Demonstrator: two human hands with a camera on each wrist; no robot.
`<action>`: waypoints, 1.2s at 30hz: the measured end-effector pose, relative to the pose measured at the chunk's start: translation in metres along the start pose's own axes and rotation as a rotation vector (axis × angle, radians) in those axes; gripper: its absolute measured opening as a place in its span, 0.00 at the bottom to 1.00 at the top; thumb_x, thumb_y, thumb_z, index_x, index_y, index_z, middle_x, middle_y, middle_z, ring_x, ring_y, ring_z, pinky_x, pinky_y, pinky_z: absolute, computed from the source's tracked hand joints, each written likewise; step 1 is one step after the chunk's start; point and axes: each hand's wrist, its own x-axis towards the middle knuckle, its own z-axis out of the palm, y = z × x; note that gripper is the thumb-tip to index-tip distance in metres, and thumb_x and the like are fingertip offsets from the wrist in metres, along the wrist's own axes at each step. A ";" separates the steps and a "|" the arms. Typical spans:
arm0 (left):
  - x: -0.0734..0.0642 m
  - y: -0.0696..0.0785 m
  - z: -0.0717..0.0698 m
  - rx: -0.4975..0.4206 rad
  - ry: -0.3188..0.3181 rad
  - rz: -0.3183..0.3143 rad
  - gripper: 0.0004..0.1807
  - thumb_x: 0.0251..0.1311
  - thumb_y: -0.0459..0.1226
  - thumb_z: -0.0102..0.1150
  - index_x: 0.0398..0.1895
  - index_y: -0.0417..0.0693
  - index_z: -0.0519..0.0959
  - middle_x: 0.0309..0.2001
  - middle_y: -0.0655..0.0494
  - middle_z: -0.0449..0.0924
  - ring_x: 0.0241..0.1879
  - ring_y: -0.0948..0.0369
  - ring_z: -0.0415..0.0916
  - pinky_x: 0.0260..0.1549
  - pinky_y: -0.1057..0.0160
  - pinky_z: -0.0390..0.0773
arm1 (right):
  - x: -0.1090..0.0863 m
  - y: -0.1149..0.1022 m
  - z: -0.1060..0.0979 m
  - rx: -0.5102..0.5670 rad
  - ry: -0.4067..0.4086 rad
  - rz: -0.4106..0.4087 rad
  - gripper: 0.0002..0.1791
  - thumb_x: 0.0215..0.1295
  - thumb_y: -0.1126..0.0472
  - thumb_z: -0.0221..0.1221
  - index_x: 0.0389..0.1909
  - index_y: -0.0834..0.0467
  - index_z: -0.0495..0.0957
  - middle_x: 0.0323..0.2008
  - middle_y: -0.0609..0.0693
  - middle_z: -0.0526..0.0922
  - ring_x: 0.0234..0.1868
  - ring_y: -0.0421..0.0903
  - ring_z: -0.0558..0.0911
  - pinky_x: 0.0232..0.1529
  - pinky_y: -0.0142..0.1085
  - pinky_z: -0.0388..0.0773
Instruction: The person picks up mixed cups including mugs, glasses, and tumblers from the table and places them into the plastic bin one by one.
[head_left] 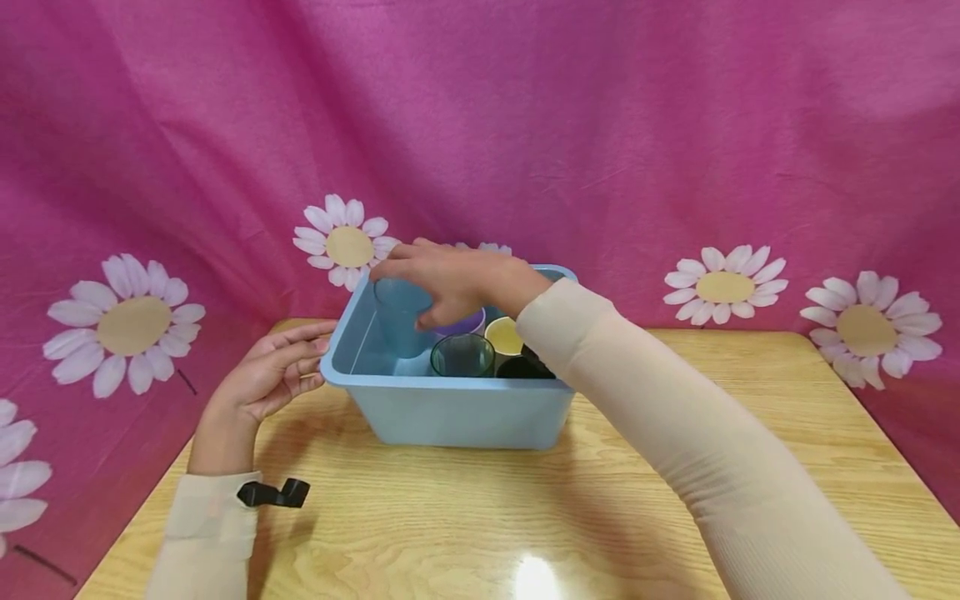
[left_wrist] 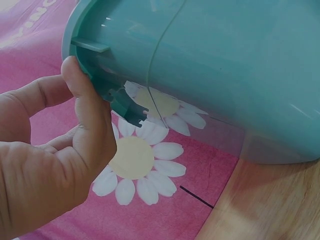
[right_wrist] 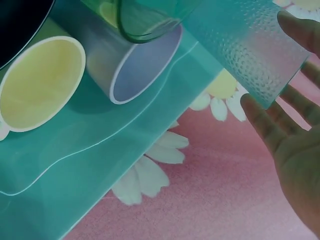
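My right hand [head_left: 457, 279] reaches over a light-blue plastic tub [head_left: 465, 412], around the top of a clear textured glass [right_wrist: 260, 55]. In the right wrist view its fingers are spread on either side of the glass, not closed tightly on it. The glass stands at the tub's left end. My left hand [head_left: 273, 371] touches the tub's left rim from outside with its fingertips. Also in the tub are a green glass [head_left: 462, 357], a purple cup [right_wrist: 145, 75], a cup with a yellow inside [right_wrist: 42, 85] and a dark round vessel [right_wrist: 20, 25], partly hidden by my right sleeve.
The tub stands on a wooden table [head_left: 420, 517], near its back edge. Behind and beside the table hangs a pink cloth [head_left: 600, 125] with daisies. A black strap with a small mount [head_left: 273, 493] sits on my left wrist.
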 end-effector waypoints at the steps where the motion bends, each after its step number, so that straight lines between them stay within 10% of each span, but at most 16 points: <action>1: 0.000 0.000 0.000 0.001 0.002 -0.002 0.18 0.77 0.26 0.45 0.58 0.45 0.83 0.48 0.52 0.88 0.36 0.60 0.87 0.37 0.64 0.85 | 0.001 0.000 0.001 -0.003 -0.007 0.001 0.46 0.59 0.52 0.73 0.77 0.41 0.62 0.73 0.44 0.64 0.69 0.45 0.65 0.61 0.48 0.76; 36: 0.001 0.002 0.000 -0.006 0.017 -0.017 0.17 0.77 0.27 0.47 0.58 0.45 0.83 0.47 0.52 0.88 0.34 0.61 0.86 0.36 0.65 0.85 | 0.025 0.008 0.028 -0.061 -0.187 -0.024 0.46 0.60 0.50 0.74 0.77 0.43 0.63 0.72 0.48 0.68 0.71 0.47 0.67 0.65 0.44 0.75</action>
